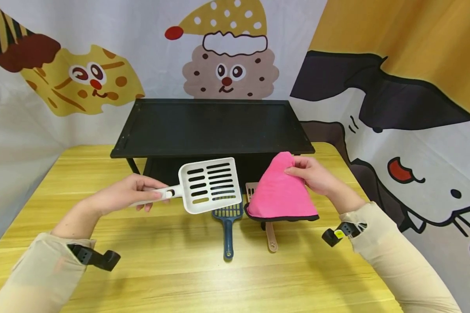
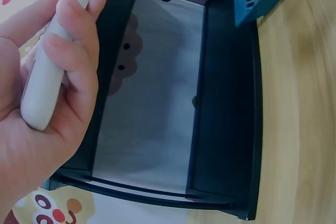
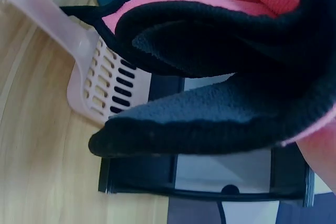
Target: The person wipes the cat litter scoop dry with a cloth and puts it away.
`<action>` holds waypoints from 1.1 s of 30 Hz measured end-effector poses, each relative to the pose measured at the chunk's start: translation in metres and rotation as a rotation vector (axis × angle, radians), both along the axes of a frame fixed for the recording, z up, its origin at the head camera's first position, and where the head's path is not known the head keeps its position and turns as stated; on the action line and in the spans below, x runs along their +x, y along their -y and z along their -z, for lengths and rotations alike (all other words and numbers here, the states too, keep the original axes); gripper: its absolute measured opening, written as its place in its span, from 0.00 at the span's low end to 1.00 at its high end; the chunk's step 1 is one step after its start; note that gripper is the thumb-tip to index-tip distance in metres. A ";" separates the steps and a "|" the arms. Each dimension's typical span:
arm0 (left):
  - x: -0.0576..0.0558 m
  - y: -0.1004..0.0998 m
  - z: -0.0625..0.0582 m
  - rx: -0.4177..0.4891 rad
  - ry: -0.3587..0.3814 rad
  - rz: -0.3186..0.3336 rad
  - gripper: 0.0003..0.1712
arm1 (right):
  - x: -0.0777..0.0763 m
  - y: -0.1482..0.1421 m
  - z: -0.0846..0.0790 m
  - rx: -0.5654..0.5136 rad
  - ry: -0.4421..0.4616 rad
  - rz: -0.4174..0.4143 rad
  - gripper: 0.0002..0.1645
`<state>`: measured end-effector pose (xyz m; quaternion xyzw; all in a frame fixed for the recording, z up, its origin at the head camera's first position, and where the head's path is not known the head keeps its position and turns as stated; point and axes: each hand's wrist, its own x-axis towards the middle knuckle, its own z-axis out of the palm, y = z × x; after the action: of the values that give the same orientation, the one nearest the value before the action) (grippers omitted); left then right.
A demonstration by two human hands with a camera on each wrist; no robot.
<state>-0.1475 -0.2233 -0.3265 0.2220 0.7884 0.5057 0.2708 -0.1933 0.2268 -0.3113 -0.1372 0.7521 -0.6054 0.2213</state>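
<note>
My left hand (image 1: 121,193) grips the handle of a white slotted litter scoop (image 1: 208,184), holding it above the table with its head toward the middle. In the left wrist view, fingers curl round the white handle (image 2: 43,85). At the right, my right hand (image 1: 312,174) pinches the top of a pink cloth item (image 1: 282,191) with black edging, which hangs in a cone. The right wrist view shows its folded opening and dark grey inner side (image 3: 210,100). Below lie a blue litter scoop (image 1: 228,234) and a pale pink one (image 1: 272,239), partly hidden by the cloth.
A black two-level shelf (image 1: 215,126) stands at the back of the wooden table (image 1: 172,269), behind both hands. The scoop heads on the table lie by its front edge. A printed cartoon curtain (image 1: 156,56) hangs round the back and sides.
</note>
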 end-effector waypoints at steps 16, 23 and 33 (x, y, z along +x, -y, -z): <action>-0.004 0.011 -0.016 0.300 0.031 -0.128 0.14 | 0.011 -0.030 -0.001 -0.054 -0.034 0.114 0.12; -0.009 0.009 -0.018 0.365 0.108 -0.274 0.13 | 0.013 -0.037 -0.012 -0.128 -0.033 0.170 0.13; -0.010 0.008 -0.022 0.449 0.187 -0.371 0.24 | 0.014 -0.046 -0.019 -0.221 -0.022 0.152 0.14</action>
<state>-0.1578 -0.2312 -0.3050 0.0811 0.6558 0.7262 0.1896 -0.1792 0.2728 -0.2926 -0.1100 0.6914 -0.6981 0.1500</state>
